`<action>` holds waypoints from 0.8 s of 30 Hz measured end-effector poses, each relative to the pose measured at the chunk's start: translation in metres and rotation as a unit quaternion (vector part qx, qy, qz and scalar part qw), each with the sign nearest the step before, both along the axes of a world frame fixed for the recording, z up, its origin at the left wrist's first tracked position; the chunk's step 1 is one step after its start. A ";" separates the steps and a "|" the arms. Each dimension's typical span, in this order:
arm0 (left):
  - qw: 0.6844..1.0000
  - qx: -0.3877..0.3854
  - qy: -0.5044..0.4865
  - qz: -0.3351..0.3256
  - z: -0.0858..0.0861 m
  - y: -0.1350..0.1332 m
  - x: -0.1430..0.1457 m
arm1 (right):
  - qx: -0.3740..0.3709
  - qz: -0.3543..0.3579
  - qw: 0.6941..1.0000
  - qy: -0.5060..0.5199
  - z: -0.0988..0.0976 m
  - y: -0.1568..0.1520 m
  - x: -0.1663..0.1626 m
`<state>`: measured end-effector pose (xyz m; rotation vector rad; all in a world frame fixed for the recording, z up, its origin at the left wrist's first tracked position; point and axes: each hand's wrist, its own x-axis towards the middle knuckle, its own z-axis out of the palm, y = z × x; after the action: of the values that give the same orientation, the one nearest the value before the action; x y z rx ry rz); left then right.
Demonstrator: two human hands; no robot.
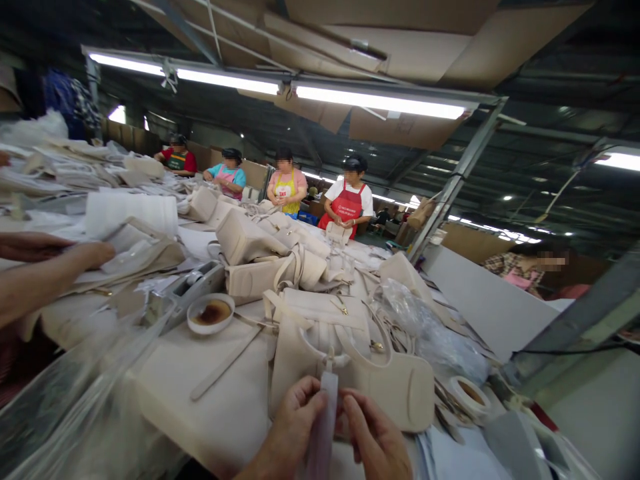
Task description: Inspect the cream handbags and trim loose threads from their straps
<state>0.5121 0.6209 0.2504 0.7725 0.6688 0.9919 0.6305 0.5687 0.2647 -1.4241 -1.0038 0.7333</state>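
At the bottom centre my left hand point(291, 421) and my right hand point(374, 437) pinch a narrow pale strap point(326, 412) between them, held upright. The strap rises to the cream handbag point(345, 357) lying on the table just beyond my fingers. Both hands have their fingers closed on the strap. More cream handbags point(260, 257) lie in a row further along the table.
A small white dish with brown residue point(211, 313) sits left of the bag. A tape roll point(469, 395) and clear plastic bags point(425, 327) lie at the right. Another person's arm point(45, 267) reaches in from the left. Several aproned workers point(347, 200) stand at the far end.
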 end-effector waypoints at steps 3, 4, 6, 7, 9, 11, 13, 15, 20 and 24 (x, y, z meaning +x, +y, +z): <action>0.999 0.010 0.030 0.038 0.006 0.002 -0.005 | -0.011 0.060 0.996 0.062 0.017 0.022 -0.009; 0.999 0.010 0.030 0.042 0.008 0.003 -0.006 | -0.025 0.077 0.993 0.086 0.020 0.026 -0.011; 0.999 0.009 0.018 0.044 0.011 0.004 -0.008 | -0.055 0.097 0.985 0.130 0.022 0.030 -0.015; 0.999 0.009 0.011 0.045 0.011 0.005 -0.008 | -0.065 0.102 0.982 0.147 0.021 0.030 -0.016; 0.999 0.007 0.000 0.045 0.012 0.005 -0.008 | -0.071 0.108 0.977 0.170 0.019 0.029 -0.017; 0.999 0.004 -0.017 0.037 0.010 0.004 -0.006 | -0.072 0.104 0.975 0.185 0.014 0.029 -0.018; 0.999 0.000 -0.040 0.024 0.007 0.003 -0.004 | -0.065 0.075 0.975 0.201 0.009 0.029 -0.018; 0.999 -0.003 -0.039 0.033 0.002 0.003 -0.002 | -0.054 0.038 0.977 0.202 0.004 0.030 -0.019; 0.996 0.033 0.015 0.085 -0.007 0.007 -0.002 | -0.023 0.027 0.990 0.133 -0.002 0.030 -0.018; 0.994 0.049 0.010 0.096 -0.003 0.008 -0.003 | -0.007 0.063 0.976 0.207 0.000 0.031 -0.023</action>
<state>0.5095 0.6291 0.2476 0.8150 0.7259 1.2009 0.6079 0.5992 0.2644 -1.1608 -0.7664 1.0818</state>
